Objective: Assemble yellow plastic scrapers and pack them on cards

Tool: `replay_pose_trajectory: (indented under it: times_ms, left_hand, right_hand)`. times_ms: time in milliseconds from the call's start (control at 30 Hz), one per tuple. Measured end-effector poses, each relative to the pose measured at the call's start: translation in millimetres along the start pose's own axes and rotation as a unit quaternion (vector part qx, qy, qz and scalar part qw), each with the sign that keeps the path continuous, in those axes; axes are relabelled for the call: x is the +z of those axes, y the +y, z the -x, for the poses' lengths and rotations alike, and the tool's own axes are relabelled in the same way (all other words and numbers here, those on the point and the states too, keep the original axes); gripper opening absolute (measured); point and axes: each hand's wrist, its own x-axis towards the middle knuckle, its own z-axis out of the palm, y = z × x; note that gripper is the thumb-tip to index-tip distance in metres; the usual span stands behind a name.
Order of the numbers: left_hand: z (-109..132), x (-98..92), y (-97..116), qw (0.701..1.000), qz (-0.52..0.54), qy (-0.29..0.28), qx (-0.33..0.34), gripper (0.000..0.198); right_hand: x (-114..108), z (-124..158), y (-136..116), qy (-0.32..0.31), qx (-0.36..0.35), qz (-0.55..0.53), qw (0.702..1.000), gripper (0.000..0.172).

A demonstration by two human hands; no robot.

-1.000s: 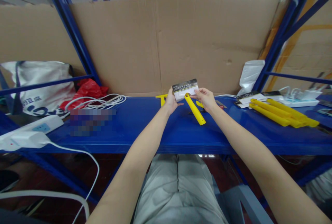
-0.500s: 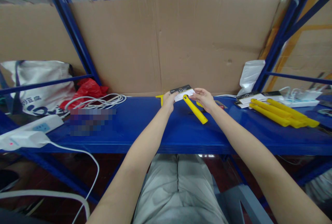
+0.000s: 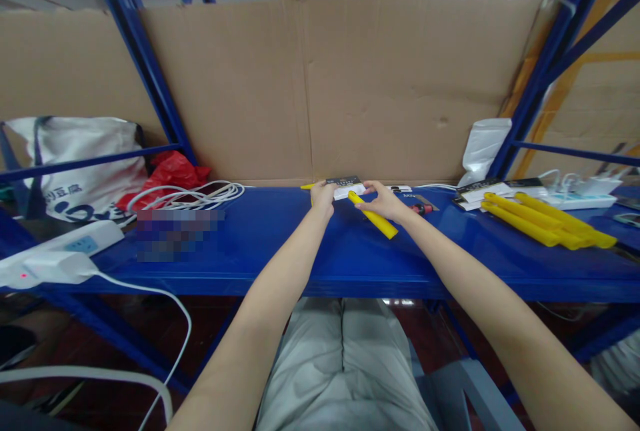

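Observation:
Both my hands meet over the blue shelf (image 3: 280, 251) near its back. My left hand (image 3: 323, 196) is closed on the left end of a small black-and-white card (image 3: 346, 185), which lies nearly flat and low. My right hand (image 3: 384, 202) pinches the card's right side and holds a yellow handle (image 3: 374, 216) that slants down to the right. Another yellow piece (image 3: 309, 186) pokes out behind my left hand.
Several yellow handles (image 3: 545, 219) and more cards (image 3: 480, 189) lie at the right. A white cable coil (image 3: 190, 195), red bag (image 3: 167, 174) and tote bag (image 3: 75, 164) sit at the left, with power strips (image 3: 55, 254). Cardboard (image 3: 350, 84) backs the shelf.
The card was held up facing me; both hands have lowered it and tipped it flat toward the shelf. The yellow handle went down with it.

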Motion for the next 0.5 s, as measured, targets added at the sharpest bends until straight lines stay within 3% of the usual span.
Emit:
replay_pose_trajectory:
  times_ms: [267, 500]
  left_hand:
    - [8.3, 0.8, 2.8, 1.000, -0.006, -0.011, -0.004, 0.021]
    - [14.1, 2.0, 8.8, 1.000, -0.005, -0.003, -0.019, 0.040]
  right_hand:
    - [-2.8, 12.5, -21.6, -0.091, -0.032, 0.098, 0.990, 0.050]
    - [-6.2, 18.4, -32.5, -0.132, -0.032, 0.157, 0.978, 0.049]
